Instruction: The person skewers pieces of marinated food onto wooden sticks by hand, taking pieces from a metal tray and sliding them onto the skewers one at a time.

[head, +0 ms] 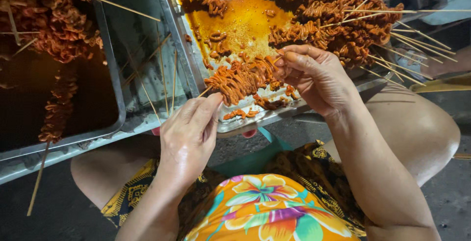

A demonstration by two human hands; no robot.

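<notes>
Skewer [235, 81] of orange coiled meat sits over the tray's [274, 116] near edge — left hand [189, 135] pinches the stick end to steady it, right hand [314, 76] fingers clamp the meat, drips landing in-tray.

Harsh overhead light, glare on the oily tray [245, 20], dark, wide-angle-bent edges

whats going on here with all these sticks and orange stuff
A seated person is working on a skewer of orange, sauce-coated coiled meat over a metal tray. The left hand pinches the bare end of the stick, while the right hand grips the meat at the other end. Finished skewers are piled at the far side of the tray, with sauce pooled in the middle. Another tray on the left holds more skewers.
</notes>
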